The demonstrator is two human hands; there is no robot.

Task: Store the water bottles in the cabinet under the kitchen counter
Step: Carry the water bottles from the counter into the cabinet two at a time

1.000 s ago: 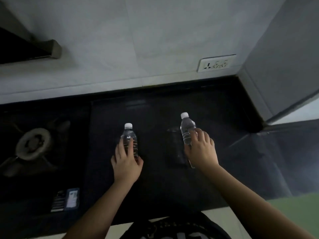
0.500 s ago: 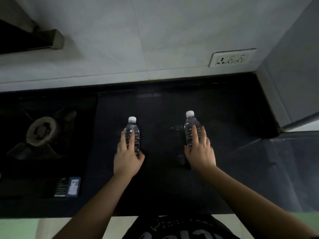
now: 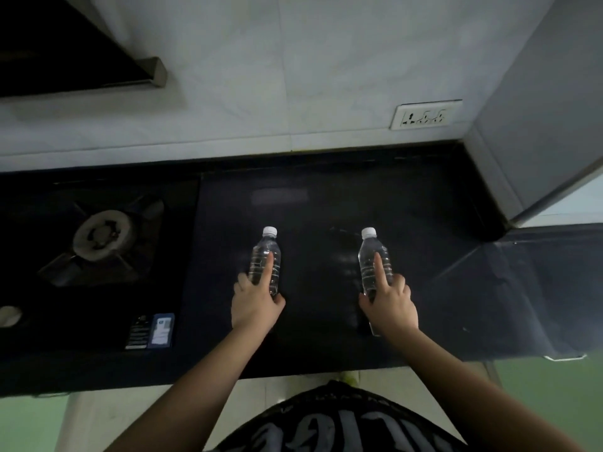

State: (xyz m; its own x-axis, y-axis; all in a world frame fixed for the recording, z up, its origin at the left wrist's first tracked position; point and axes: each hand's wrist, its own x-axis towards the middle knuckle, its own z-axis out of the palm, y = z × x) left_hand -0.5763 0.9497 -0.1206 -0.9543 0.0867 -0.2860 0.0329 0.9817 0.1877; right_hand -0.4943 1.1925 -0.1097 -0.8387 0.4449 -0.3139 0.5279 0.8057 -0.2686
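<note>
Two clear water bottles with white caps stand upright on the black kitchen counter (image 3: 319,203). My left hand (image 3: 256,305) grips the lower body of the left bottle (image 3: 266,256), index finger laid up its front and thumb at its right side. My right hand (image 3: 390,305) grips the lower body of the right bottle (image 3: 372,252) the same way, index finger pointing up its front. The bases of both bottles are hidden behind my hands. The cabinet under the counter is out of view.
A gas hob with a round burner (image 3: 104,234) and a knob (image 3: 9,316) fills the counter's left part. A wall socket (image 3: 425,115) sits on the tiled wall. A grey cabinet corner (image 3: 535,125) juts in at the right. The counter's front edge (image 3: 293,375) is just before my body.
Both hands have slid lower on the bottles and closed round them, each with only the index finger left straight. The right bottle, tilted a second ago, now stands upright.
</note>
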